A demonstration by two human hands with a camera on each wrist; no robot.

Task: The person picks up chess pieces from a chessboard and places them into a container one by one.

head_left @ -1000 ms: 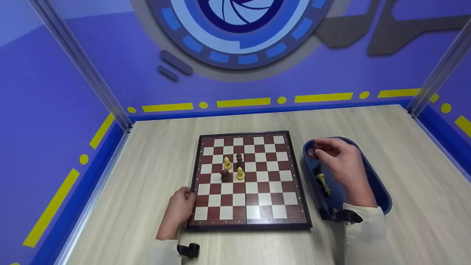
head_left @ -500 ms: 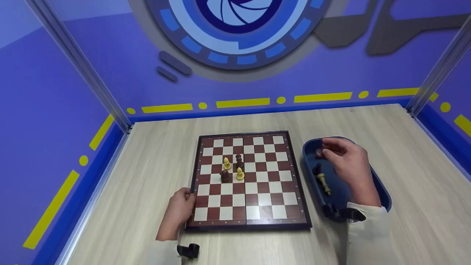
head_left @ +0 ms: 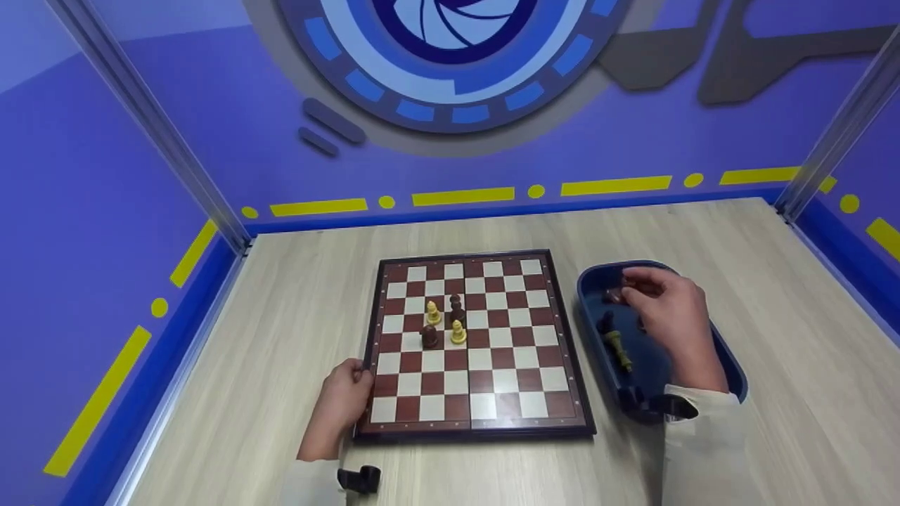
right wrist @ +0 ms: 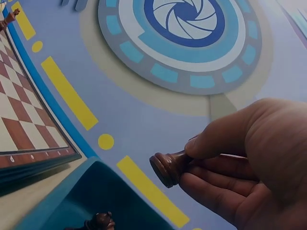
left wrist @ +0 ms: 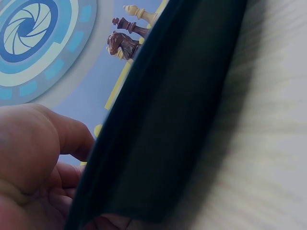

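Observation:
My left hand (head_left: 344,390) grips the left edge of the chessboard (head_left: 517,379) near its front corner; in the left wrist view the board's dark side hides part of the fingers. Over the blue tray (head_left: 586,299), my right hand (head_left: 671,316) pinches a dark brown chess piece (right wrist: 168,167) between thumb and fingers, its round base outward and its top hidden. On the board stand a dark knight (left wrist: 122,45), a dark king (left wrist: 129,25), a cream bishop (head_left: 433,313) and another cream piece (head_left: 458,332).
In the tray, right of the board, lie a cream piece (head_left: 618,351) and a dark piece (head_left: 606,323); my right hand hides part of its inside. Blue panels (head_left: 464,165) wall in the wooden table (head_left: 302,281) at the back and sides.
My right hand has shifted slightly to the right over the tray, with the dark chess piece in its fingers. The left hand and the pieces on the board stay in place.

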